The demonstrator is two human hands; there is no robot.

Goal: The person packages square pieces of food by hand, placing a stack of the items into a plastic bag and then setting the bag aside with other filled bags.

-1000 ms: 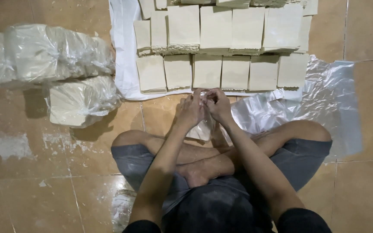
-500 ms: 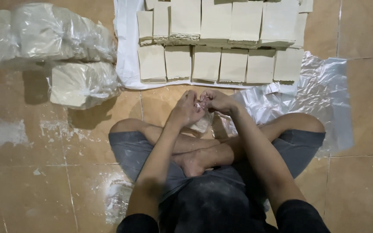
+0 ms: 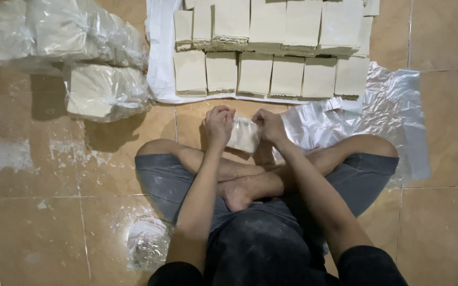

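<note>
Two rows of pale beige square stacks [image 3: 271, 77] sit on a white sheet [image 3: 160, 58], which I'll use as the landmark for everything else. Each stack looks like thin flat sheets piled up, the front row has six of them, and the back row runs off the top edge of the view. Left of the sheet, well apart from it, are clear plastic bags stuffed with the same beige stuff [image 3: 104, 92], bunched together in a heap. Right of the sheet and partly tucked under its front corner is a loose pile of empty clear plastic bags [image 3: 388, 111], pretty crinkly and shiny.

Floor is glossy tan tile [image 3: 446, 222] with white powdery smudges, mostly off to the left of the sheet.

Person is sitting cross-legged just in front of the sheet. Left hand [image 3: 217, 126] and right hand [image 3: 269, 125] are both closed, pinching the top edges of a small clear bag with a beige stack inside [image 3: 244, 135], held between them just above the crossed legs, near the sheet's front edge.
</note>
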